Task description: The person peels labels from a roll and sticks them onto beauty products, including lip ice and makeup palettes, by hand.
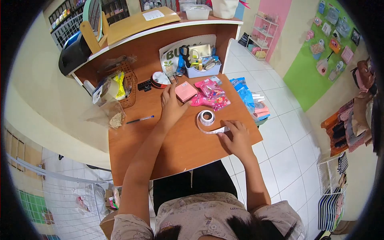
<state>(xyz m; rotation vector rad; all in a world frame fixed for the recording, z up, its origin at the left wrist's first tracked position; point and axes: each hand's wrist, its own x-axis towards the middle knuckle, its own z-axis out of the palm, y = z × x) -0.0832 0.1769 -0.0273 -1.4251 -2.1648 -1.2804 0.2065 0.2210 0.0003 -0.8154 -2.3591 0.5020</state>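
My left hand (173,105) lies at the left side of a small pink box (186,92) on the desk. Its fingers are spread, with the fingertips along the box's left edge and the thumb near its lower edge. A roll of white printed labels (207,117) sits to the right, with a strip curling out from it. The free end of that strip is between the thumb and fingers of my right hand (237,138). Shiny pink packets (212,95) lie just right of the box. Left of my left forearm is a blue-capped pen (140,119).
The wooden desk (176,156) has a raised back shelf. A bin of scissors and tools (203,71) stands under it, beside a round tape roll (160,80). At left are a brown basket (129,90) and a plastic bag (116,119). Blue packages (244,94) sit off the right edge.
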